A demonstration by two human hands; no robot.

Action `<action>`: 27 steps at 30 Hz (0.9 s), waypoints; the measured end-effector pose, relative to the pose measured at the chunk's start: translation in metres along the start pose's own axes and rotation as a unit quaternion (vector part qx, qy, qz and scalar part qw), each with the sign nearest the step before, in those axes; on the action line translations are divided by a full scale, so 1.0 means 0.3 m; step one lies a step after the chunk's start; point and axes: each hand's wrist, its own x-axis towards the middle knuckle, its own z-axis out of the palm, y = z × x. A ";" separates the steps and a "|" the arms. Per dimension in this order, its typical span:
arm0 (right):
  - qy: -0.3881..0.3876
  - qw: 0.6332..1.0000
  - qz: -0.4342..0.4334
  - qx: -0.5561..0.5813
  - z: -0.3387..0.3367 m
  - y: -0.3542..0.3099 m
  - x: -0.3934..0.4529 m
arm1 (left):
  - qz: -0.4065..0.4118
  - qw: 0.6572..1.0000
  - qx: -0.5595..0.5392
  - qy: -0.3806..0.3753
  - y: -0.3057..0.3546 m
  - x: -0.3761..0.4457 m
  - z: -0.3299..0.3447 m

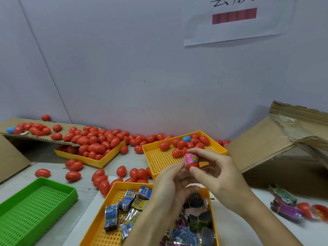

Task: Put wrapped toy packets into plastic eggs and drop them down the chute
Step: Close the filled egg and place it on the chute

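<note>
Both my hands meet above the near yellow tray [113, 233], the perforated one that holds the wrapped toy packets [124, 206]; I take that tray as my landmark. My right hand [215, 174] pinches a red egg half [192, 165] between thumb and curled fingers, and a pink wrapped packet [189, 158] stands in its open mouth, partly inside and partly sticking out; my left hand [166, 188] has its fingertips against the left side of that packet, the other fingers curled below; whether the left hand truly grips it or only presses it I cannot tell. Beyond the near tray, and touching its far right corner, lies a second yellow tray [159, 162] with closed red eggs [193, 142] and one blue egg [186, 138] at its far end; farther to the left of it a third yellow tray [99, 163] is heaped with red eggs under a sloping cardboard sheet [53, 137]. Left of the near tray sits a green tray [35, 206]; loose red eggs [102, 180] lie on the table just beyond the near tray; to its right stands an opened cardboard box [276, 150], with purple and green packets [285, 205] in front of it.
</note>
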 end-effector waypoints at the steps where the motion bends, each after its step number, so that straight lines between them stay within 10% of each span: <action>1: 0.000 1.000 0.004 0.016 -0.002 0.002 -0.001 | 0.004 1.000 0.003 0.003 0.000 0.002 -0.001; 27: 0.003 0.989 -0.054 -0.135 0.017 0.024 0.000 | 0.057 0.997 0.050 0.003 -0.068 0.034 0.000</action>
